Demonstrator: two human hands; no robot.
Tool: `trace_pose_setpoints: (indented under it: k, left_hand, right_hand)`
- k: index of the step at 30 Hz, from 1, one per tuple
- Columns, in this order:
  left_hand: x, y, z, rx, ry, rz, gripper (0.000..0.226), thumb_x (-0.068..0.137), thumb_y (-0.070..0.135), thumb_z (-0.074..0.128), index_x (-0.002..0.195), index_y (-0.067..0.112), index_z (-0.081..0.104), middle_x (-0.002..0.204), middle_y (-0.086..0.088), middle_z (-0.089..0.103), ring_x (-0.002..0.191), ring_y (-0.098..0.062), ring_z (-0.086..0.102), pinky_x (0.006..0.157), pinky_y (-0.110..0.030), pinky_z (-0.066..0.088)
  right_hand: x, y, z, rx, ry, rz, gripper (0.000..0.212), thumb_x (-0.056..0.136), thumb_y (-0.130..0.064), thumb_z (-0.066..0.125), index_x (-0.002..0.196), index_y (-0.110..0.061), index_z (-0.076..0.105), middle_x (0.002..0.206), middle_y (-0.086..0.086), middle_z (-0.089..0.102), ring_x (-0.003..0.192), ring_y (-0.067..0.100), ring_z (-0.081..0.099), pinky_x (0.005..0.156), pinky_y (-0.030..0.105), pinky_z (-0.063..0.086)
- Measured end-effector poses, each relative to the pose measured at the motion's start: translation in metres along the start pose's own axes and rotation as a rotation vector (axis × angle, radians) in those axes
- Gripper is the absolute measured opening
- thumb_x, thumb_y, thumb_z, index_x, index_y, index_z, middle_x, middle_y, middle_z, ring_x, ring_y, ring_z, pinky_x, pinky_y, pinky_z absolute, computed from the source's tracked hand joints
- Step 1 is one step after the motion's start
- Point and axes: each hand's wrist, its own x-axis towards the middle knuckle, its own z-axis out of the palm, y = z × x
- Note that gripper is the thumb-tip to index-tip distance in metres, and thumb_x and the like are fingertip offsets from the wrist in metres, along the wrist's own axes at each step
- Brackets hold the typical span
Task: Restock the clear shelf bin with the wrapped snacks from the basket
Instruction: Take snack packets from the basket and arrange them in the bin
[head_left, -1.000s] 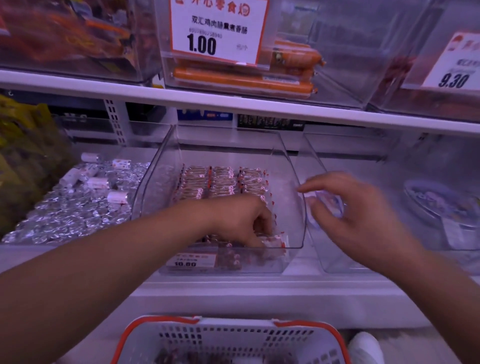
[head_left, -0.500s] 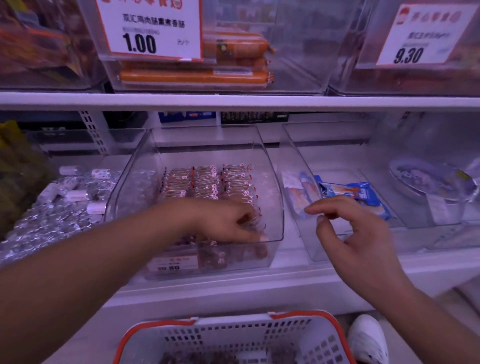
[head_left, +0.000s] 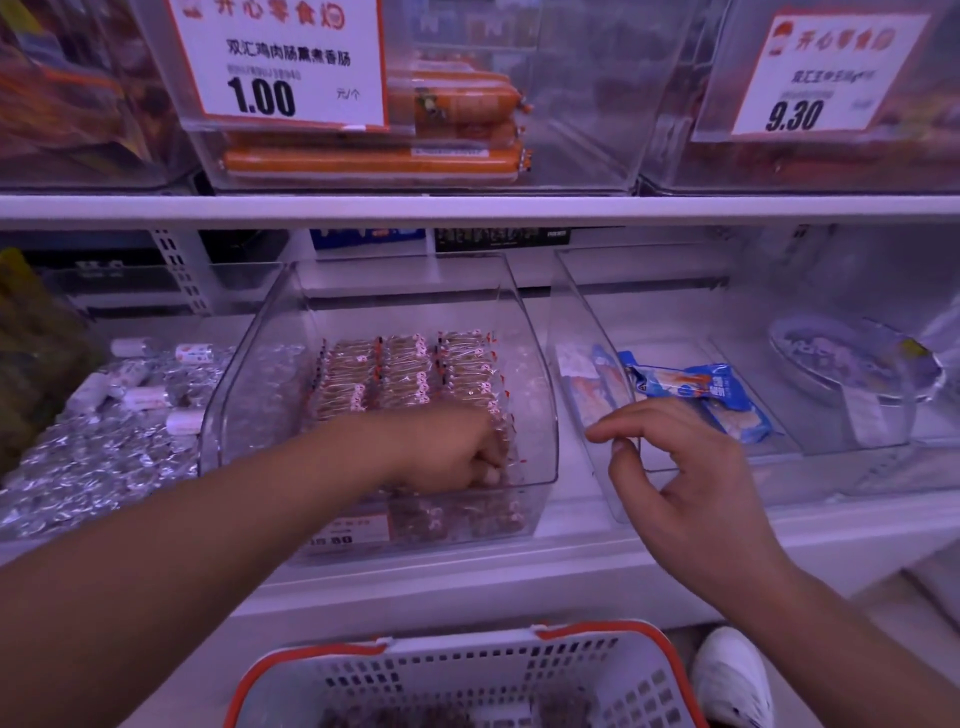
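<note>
Since the earlier frame the left hand stays low in the clear bin, and the right hand is now a little lower and closer to the shelf edge. The left hand is inside the front of the bin, its fingers curled down onto the wrapped snacks; I cannot tell if it pinches one. The right hand hovers in front of the neighbouring clear bin, fingers loosely bent and spread, holding nothing. The snacks lie in neat rows on the floor of the bin, and more show through its front wall beside an orange price label. Blue packets lie in the neighbouring bin. Silver wrapped sweets fill the bin on the left. Below the shelf stands a white basket with an orange rim, with dark packets in its bottom. Beside it is a white shoe.
</note>
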Motion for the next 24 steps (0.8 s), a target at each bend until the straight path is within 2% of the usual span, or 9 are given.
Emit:
trace_pose_setpoints:
  k: [3,6,8,10,12,14,17,20,24]
  left_hand:
    - [-0.002,-0.007,0.005,0.104,-0.044,-0.018,0.018,0.098,0.016,0.051,0.108,0.011,0.066,0.106,-0.011,0.067,0.094,-0.028,0.060,0.081,-0.035,0.048]
    - [0.000,-0.013,0.009,0.233,0.169,0.000,0.019,0.092,0.022,0.059,0.107,0.020,0.071,0.106,-0.006,0.067,0.098,-0.029,0.063,0.083,-0.037,0.051]
    - [0.001,-0.018,0.007,0.119,0.268,-0.047,0.021,0.085,0.029,0.072,0.106,0.026,0.076,0.102,0.001,0.070,0.097,-0.023,0.065,0.083,-0.034,0.052]
    - [0.000,-0.024,0.006,-0.086,0.316,-0.138,0.026,0.074,0.036,0.084,0.096,0.025,0.077,0.094,0.007,0.071,0.089,-0.014,0.065,0.079,-0.030,0.052]
    - [-0.004,-0.031,0.004,-0.294,0.331,-0.173,0.027,0.071,0.037,0.088,0.090,0.023,0.075,0.086,0.012,0.067,0.079,0.000,0.061,0.070,-0.024,0.049]
    - [-0.006,-0.038,0.001,-0.414,0.364,-0.155,0.014,0.079,0.028,0.084,0.089,0.021,0.076,0.081,0.016,0.065,0.072,0.009,0.059,0.066,-0.019,0.044]
    - [-0.006,-0.039,0.003,-0.346,0.321,-0.146,0.009,0.083,0.023,0.080,0.093,0.024,0.079,0.080,0.018,0.065,0.074,0.007,0.060,0.073,-0.020,0.047]
    - [-0.001,-0.031,0.012,-0.176,0.244,-0.134,0.014,0.084,0.022,0.078,0.098,0.026,0.080,0.091,0.011,0.072,0.088,-0.008,0.066,0.084,-0.027,0.053]
    - [0.003,-0.024,0.011,-0.017,0.327,-0.090,0.020,0.083,0.019,0.069,0.099,0.030,0.074,0.104,0.012,0.068,0.100,-0.017,0.064,0.085,-0.034,0.052]
  right_hand:
    - [0.001,0.001,0.001,0.002,0.003,-0.010,0.021,0.083,-0.002,0.057,0.089,-0.014,0.073,0.089,-0.009,0.068,0.091,0.007,0.063,0.083,0.018,0.047]
    - [0.001,0.001,0.002,-0.003,0.006,-0.023,0.020,0.083,-0.002,0.057,0.088,-0.012,0.073,0.088,-0.007,0.068,0.089,0.011,0.064,0.080,0.025,0.049]
    - [0.001,0.001,0.002,-0.004,0.012,-0.029,0.020,0.082,-0.001,0.057,0.088,-0.012,0.073,0.087,-0.006,0.068,0.088,0.012,0.064,0.078,0.028,0.049]
    - [0.001,0.001,0.002,-0.007,0.019,-0.042,0.020,0.082,0.000,0.057,0.087,-0.011,0.073,0.087,-0.006,0.068,0.087,0.013,0.064,0.076,0.028,0.049]
    - [0.000,0.002,0.003,-0.001,0.025,-0.049,0.020,0.082,0.001,0.058,0.087,-0.011,0.073,0.087,-0.006,0.068,0.087,0.012,0.064,0.076,0.029,0.049]
    - [0.000,0.003,0.004,0.012,0.029,-0.046,0.020,0.082,0.001,0.057,0.086,-0.011,0.073,0.087,-0.006,0.068,0.086,0.013,0.064,0.074,0.030,0.049]
    - [0.000,0.005,0.006,0.013,0.031,-0.054,0.020,0.082,0.001,0.057,0.086,-0.011,0.073,0.086,-0.005,0.067,0.086,0.013,0.064,0.076,0.032,0.050]
    - [-0.001,0.004,0.009,0.007,0.023,-0.071,0.019,0.084,-0.006,0.054,0.085,-0.011,0.073,0.085,-0.004,0.068,0.086,0.011,0.063,0.078,0.031,0.049]
    - [-0.002,0.003,0.010,-0.013,0.014,-0.088,0.020,0.084,-0.009,0.053,0.084,-0.011,0.073,0.084,-0.003,0.068,0.086,0.011,0.063,0.078,0.030,0.048]
